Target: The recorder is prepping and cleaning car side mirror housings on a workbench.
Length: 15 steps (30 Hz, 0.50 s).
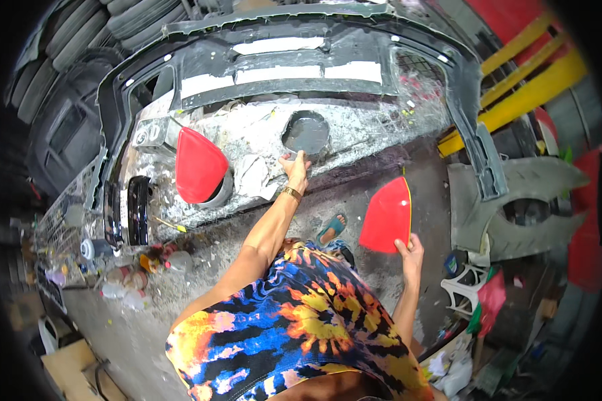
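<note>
My left hand (294, 171), with a watch at its wrist, reaches to the near rim of a round dark tub (306, 132) on the worktable. Its fingers close on that rim. In my right hand (410, 252) is a red, roughly triangular panel (386, 217), pinched at its lower edge and held out over the floor. A second red panel (201, 166) of like shape leans on top of a round container (222, 190) at the table's left. Between that container and the tub lies a crumpled white cloth (253, 175).
A large dark bumper (281, 87) with white patches arches over the worktable (354, 150). Yellow bars (515, 93) and a grey fender (471, 200) stand at the right. Tyres (80, 33) are stacked far left; plastic bottles (134, 287) lie on the left floor.
</note>
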### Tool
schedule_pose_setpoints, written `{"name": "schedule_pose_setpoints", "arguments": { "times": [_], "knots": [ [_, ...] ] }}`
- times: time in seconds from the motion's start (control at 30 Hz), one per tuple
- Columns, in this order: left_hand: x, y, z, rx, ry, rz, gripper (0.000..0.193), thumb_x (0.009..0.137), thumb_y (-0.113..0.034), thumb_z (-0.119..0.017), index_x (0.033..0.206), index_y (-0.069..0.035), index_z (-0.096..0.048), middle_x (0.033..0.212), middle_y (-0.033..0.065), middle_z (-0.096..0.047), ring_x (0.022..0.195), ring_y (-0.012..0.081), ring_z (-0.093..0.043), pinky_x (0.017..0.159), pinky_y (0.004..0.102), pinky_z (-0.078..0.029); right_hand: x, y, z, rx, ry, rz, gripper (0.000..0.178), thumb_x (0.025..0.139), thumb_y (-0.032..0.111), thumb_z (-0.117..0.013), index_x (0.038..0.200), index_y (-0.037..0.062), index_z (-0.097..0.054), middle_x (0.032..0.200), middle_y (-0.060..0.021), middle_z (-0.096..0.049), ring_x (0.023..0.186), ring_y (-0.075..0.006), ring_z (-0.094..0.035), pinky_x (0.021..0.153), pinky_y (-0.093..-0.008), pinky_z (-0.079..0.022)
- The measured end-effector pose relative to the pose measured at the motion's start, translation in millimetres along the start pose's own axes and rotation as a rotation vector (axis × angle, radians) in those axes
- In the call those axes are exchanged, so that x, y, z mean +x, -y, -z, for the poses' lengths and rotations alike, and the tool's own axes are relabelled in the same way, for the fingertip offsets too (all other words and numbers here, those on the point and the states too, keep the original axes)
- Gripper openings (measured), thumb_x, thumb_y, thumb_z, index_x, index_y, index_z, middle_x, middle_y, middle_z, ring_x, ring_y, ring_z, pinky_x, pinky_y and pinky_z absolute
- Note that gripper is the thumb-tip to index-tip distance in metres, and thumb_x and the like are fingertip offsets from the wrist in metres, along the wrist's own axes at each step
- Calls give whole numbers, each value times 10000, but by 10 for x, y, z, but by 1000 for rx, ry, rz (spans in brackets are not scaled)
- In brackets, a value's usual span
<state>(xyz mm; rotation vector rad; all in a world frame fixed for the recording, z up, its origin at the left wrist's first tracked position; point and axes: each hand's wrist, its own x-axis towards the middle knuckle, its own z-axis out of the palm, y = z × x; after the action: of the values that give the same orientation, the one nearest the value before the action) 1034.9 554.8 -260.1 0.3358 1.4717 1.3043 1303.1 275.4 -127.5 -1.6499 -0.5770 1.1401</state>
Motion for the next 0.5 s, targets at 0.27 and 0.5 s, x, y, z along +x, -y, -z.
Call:
{"name": "schedule_pose_setpoints", "arguments": {
  "times": [0.27,0.5],
  "knots": [
    [-184,-147,-70,-186,81,168,827,839,-293,-712,1439,-130,-167,1009,55,-510,866,160,-522,844,443,-477,1586,946,-25,29,527,10,230,840,29,-651,1053,5,-567,1040,-87,-655,956,-125,-604,868,-277,-462],
    [-1201,-410,436,-15,41,144,219,938,-247,-583,913,-29,-586,787,66,-654,584,85,-538,551,207,-456,2217,1169,-449,331,815,-45,490,847,144,-687,1267,15,-472,1177,-91,-606,1104,-164,-565,930,-337,-453]
  ]
}}
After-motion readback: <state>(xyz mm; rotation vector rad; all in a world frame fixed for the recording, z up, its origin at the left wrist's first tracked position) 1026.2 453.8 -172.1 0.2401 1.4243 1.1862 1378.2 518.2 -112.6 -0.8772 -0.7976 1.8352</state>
